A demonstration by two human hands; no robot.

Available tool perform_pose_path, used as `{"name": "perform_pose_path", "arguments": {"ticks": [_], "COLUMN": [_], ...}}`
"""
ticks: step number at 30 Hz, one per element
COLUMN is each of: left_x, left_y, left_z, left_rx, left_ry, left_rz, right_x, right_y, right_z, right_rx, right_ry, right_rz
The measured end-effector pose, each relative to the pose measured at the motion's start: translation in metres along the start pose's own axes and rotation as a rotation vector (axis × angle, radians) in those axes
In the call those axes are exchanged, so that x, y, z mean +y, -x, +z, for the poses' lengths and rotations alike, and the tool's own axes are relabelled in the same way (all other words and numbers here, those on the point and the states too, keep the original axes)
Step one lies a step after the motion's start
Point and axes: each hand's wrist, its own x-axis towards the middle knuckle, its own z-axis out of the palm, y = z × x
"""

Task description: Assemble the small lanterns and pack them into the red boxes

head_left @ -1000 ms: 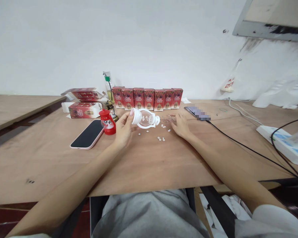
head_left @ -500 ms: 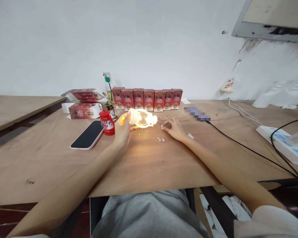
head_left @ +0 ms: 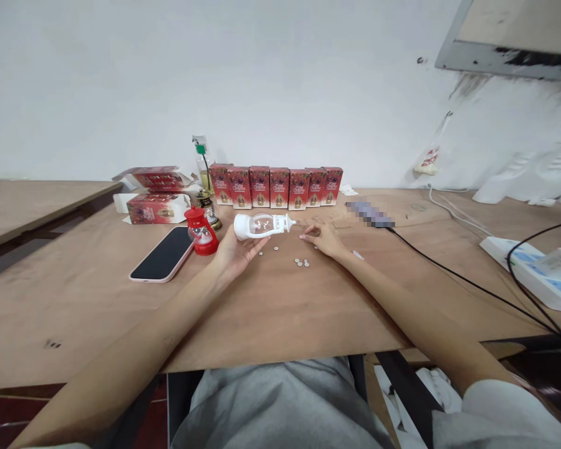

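The white lamp [head_left: 263,225] looks put together, lying sideways in the left hand's [head_left: 234,251] half-curled grip, with discs [head_left: 306,263] left loose, nearer, on the tabletop [head_left: 280,312]; I can't tell whether the bent right hand [head_left: 326,239] pinches anything.

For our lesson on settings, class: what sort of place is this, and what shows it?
Probably a small workshop or workroom: red printed boxes stand in a row on a wooden table, and the left hand holds a white lantern.
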Motion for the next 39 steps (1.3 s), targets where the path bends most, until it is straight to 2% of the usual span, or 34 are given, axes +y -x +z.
{"name": "perform_pose_path", "arguments": {"ticks": [5,8,11,13,18,21,24,27,30,34,39], "left_x": [0.001,0.001,-0.001,-0.004,-0.009,-0.009,-0.012,-0.016,-0.018,-0.019,-0.020], "left_y": [-0.001,0.004,0.006,0.005,0.004,0.012,0.020,0.023,0.023,0.023,0.025], "left_z": [-0.003,-0.001,0.000,0.000,-0.002,-0.003,-0.004,-0.005,-0.006,-0.007,-0.007], "left_rx": [0.042,0.032,-0.015,-0.003,0.061,0.066,0.043,-0.033,-0.072,-0.110,-0.136], "left_ry": [0.046,0.054,-0.041,-0.157,-0.540,-0.918,-1.257,-1.398,-1.415,-1.410,-1.406], "left_rz": [-0.064,-0.022,0.046,0.153,0.768,0.997,1.143,1.283,1.405,1.516,1.535], "right_x": [0.001,0.000,-0.001,-0.003,-0.022,-0.046,-0.074,-0.094,-0.099,-0.093,-0.089], "right_y": [-0.001,0.000,0.002,0.004,0.016,0.029,0.046,0.061,0.068,0.066,0.065], "right_z": [0.003,0.003,0.002,0.001,-0.003,-0.006,-0.009,-0.011,-0.010,-0.005,-0.002], "right_rx": [0.008,0.010,0.022,0.048,0.240,0.328,0.396,0.411,0.378,0.418,0.443], "right_ry": [-0.045,-0.057,-0.082,-0.107,-0.207,-0.314,-0.394,-0.321,-0.231,-0.129,-0.089], "right_rz": [0.036,0.024,0.015,0.008,-0.099,-0.195,-0.274,-0.430,-0.607,-0.820,-0.837]}}
